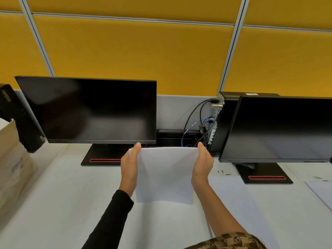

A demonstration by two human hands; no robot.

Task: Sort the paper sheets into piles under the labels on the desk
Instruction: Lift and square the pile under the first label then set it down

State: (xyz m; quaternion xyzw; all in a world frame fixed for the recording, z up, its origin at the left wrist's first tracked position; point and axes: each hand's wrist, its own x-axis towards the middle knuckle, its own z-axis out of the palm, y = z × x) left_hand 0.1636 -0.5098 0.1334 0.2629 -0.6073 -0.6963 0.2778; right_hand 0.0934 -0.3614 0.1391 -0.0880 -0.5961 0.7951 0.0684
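I hold one sheet (165, 175) upright between my hands, off the desk (71, 203). My left hand (130, 168) pinches its left edge near the top corner. My right hand (203, 166) pinches the right edge the same way, fingers curled round the paper. Neither hand holds anything else.

The lower edge hangs free between my wrists and the sheet bows a little, so squeezing inward could crease it down the middle. The side facing me looks blank and I can read no heading, so misfiling seems the main risk.

Just right of my right hand lies the I.T label (223, 172), with its pile (233, 194) below it. Far to the right is a second label (320, 177), its writing too small to make out, with another pile (321, 193). If I slide the sheet on rather than lower it, I may push the top sheets askew. The cables (194, 126) beyond my right fingertips could catch a corner.
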